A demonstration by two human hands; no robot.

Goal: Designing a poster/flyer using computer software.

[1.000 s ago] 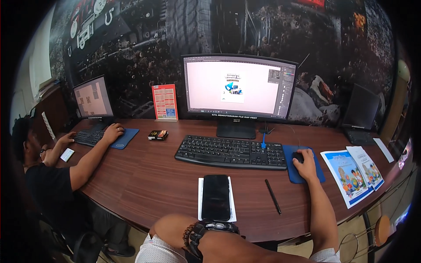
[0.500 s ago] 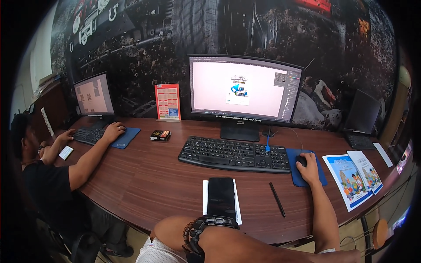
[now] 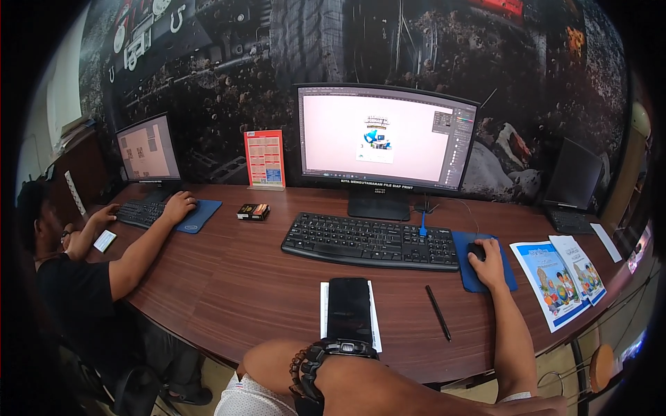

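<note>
Right hand (image 3: pixel 490 262), fingers curled over black mouse (image 3: pixel 476 251) on blue pad (image 3: pixel 485 272) near table's right edge. Left hand hidden below; finger state unknown. Risk: forearm sweep nudges pen (image 3: pixel 438 313), or leaflets (image 3: pixel 558 283) slide off edge.

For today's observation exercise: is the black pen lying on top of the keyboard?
No: the black pen lies on the bare wooden desk, in front of the keyboard and apart from it, near the right hand on the mouse.

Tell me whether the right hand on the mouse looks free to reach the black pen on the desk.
Probably yes. The right hand rests on the mouse, and the black pen lies on bare wood just toward the person from the blue mouse pad, with nothing between them.
</note>
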